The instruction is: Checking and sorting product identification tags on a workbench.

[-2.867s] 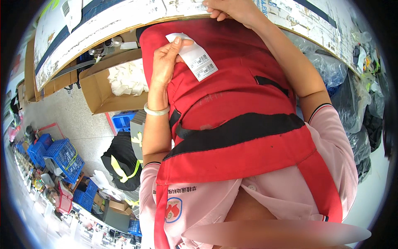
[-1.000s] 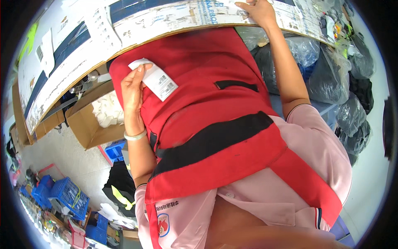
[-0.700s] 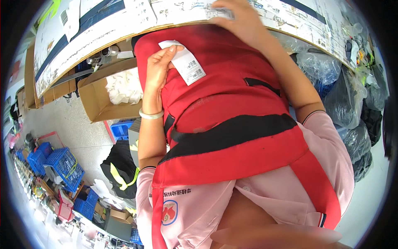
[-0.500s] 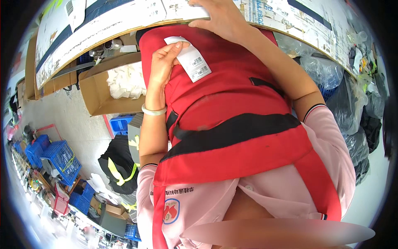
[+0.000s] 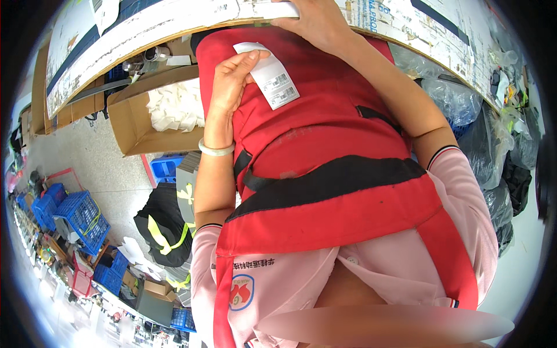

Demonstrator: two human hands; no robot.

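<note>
My left hand is raised in front of my red apron and pinches a white printed label by its top end. A pale bangle circles that wrist. My right hand reaches up to the work table's edge and rests flat on a white item lying on the paper-covered top. Its fingers are spread over it, and I cannot tell whether they grip it.
An open cardboard box with white scraps sits under the table at left. Blue plastic crates and a black bag with yellow straps stand on the floor. Dark plastic-wrapped bundles pile up at right.
The view has swung about. My left hand keeps hold of the label in front of the apron, and my right hand stays up at the table's edge.
</note>
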